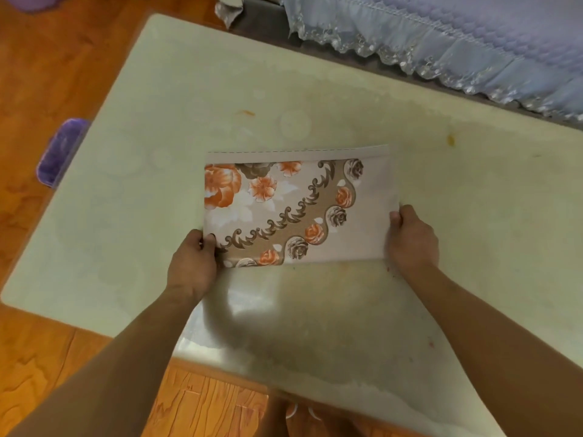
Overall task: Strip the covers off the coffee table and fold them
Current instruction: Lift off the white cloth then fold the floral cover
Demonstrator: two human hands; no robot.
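Note:
A folded floral cover [296, 206], pale with orange and grey roses and a brown scroll band, lies as a flat rectangle on the pale coffee table top [195, 99]. My left hand [194, 263] pinches its near left corner, thumb on top. My right hand [411, 238] grips its right edge near the front corner, fingers curled round it. The table top shows faint ring marks and a few orange stains.
A sofa with a lilac lace-trimmed cover [457, 42] runs along the table's far right side. A purple box [60, 152] sits on the wooden floor [47, 67] by the table's left edge. My feet [293, 414] show below the table's near edge.

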